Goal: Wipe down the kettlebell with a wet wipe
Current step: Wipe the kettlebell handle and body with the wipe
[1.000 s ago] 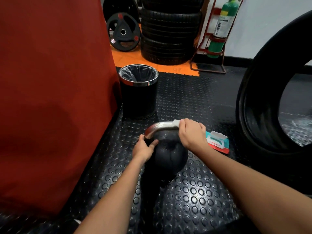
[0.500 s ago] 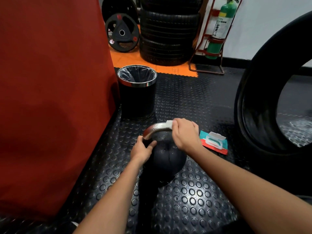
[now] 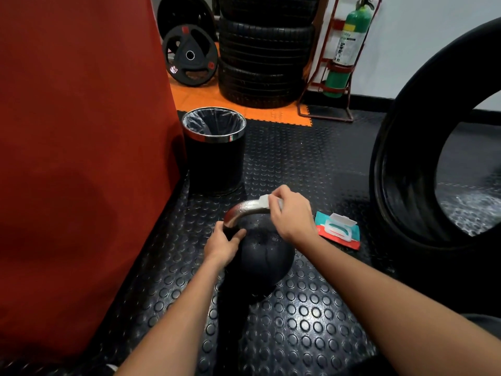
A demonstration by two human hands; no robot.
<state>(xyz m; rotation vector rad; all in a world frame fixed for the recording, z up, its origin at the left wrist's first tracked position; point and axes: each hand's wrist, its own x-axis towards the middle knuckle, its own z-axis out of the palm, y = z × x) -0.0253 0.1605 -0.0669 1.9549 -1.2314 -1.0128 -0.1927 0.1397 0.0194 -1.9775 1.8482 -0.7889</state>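
On the kettlebell (image 3: 264, 256) handle, right hand (image 3: 291, 218) clasps the wet wipe (image 3: 264, 200).

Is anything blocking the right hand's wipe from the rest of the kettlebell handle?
Nothing visible. The right hand holds the wipe on the handle; the left hand grips only its lower left end.

A black waste bin (image 3: 215, 156) with a chrome rim and clear liner stands on the studded black rubber floor (image 3: 298, 308), against a red padded block (image 3: 81, 158) at the left. Behind it, on orange floor tiles (image 3: 200, 97), a black weight plate (image 3: 190, 55) leans upright beside a stack of tyres (image 3: 265, 50). A green fire extinguisher (image 3: 348, 47) sits in a red stand (image 3: 324, 85) by the white wall (image 3: 423, 36). A large tyre (image 3: 401, 164) stands upright at the right.
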